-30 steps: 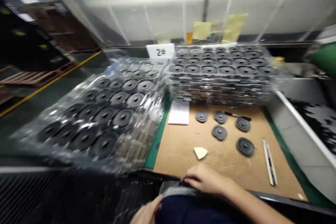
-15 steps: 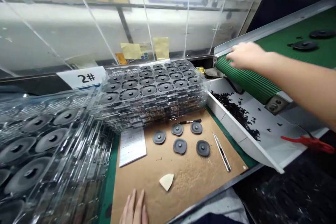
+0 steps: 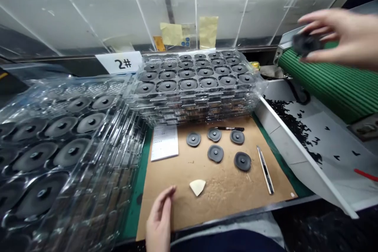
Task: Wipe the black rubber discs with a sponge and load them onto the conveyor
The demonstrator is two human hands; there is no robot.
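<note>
A black disc point(image 3: 307, 43) is pinched between the thumb and fingertips of the right hand point(image 3: 345, 35), which is held in the air at the upper right, just above the end of the green ribbed conveyor belt point(image 3: 327, 82). The disc is blurred, so no detail of its face can be made out. The left hand point(image 3: 159, 220) is laid open and empty on the near edge of the cardboard sheet point(image 3: 224, 201), well apart from the held disc and near a cream wedge-shaped piece point(image 3: 197, 187).

Half a second earlier, the right hand was stretched palm-down over the belt end with no disc visible in it; it is now raised with the disc gripped. The left hand has been moved slightly further onto the cardboard.

The cardboard sheet is laid on the table, over a green mat. Five loose discs point(image 3: 215, 152) are set out on it, with a black pen point(image 3: 230, 128) behind them, a slim metal tool point(image 3: 265, 169) to their right and a printed slip point(image 3: 164, 147) to their left. A stack of clear trays point(image 3: 195, 86) filled with discs stands behind the cardboard; a second stack point(image 3: 59, 138) lies at the left. A "2#" label point(image 3: 122, 63) and yellow notes point(image 3: 208, 31) are fixed at a clear acrylic guard point(image 3: 88, 12). A white chute point(image 3: 295, 153) strewn with black scraps slopes below the belt.
</note>
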